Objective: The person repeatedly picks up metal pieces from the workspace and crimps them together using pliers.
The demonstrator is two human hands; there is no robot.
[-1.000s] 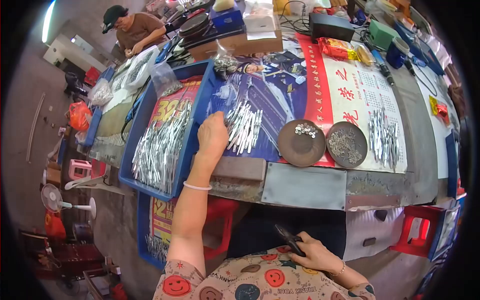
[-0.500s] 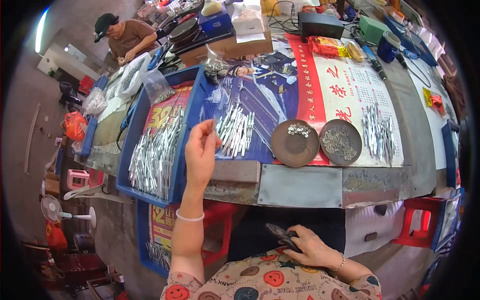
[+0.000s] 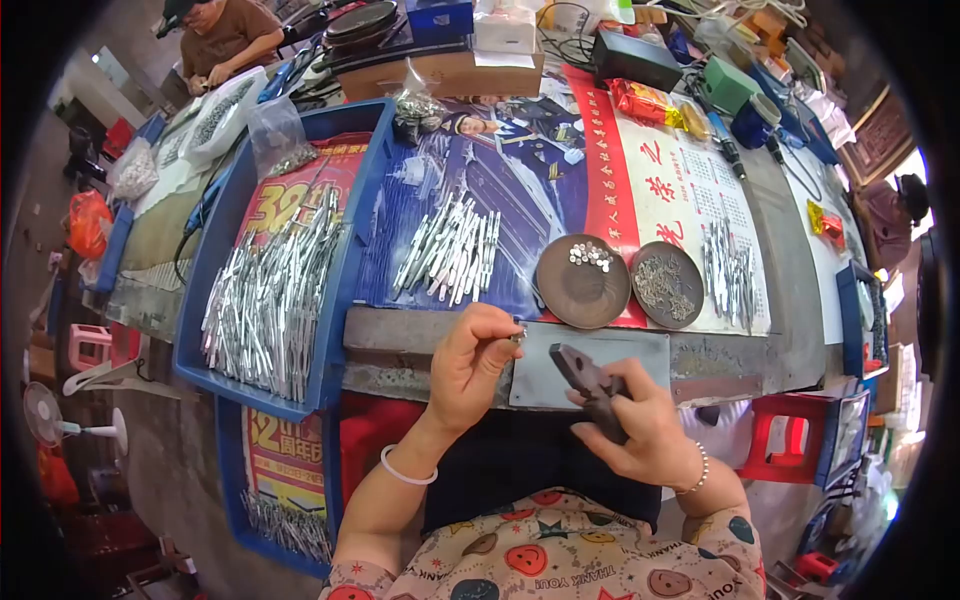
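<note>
My left hand point(image 3: 470, 368) is closed in a pinch over the table's front edge. A small shiny metal piece point(image 3: 519, 332) sticks out from the fingertips; its exact kind is too small to tell. To its right, my right hand point(image 3: 645, 425) is wrapped around dark pliers point(image 3: 592, 388), whose jaws point up and left toward that piece without touching it. Beneath both hands lies a grey metal plate point(image 3: 640, 352). Just beyond are a brown dish point(image 3: 583, 302) with small silvery round parts and another dish point(image 3: 690, 312) holding tiny thin metal pieces.
A blue tray point(image 3: 345, 270) heaped with metal strips stands at left. Loose strips point(image 3: 450, 250) lie on the poster, and more strips point(image 3: 728, 270) lie right of the dishes. Below hangs a second blue tray point(image 3: 235, 490). A co-worker point(image 3: 225, 40) sits at far left.
My left hand has moved right and down, away from beside the blue tray. My right hand has raised the pliers from my lap to the table edge. The view has shifted slightly.
</note>
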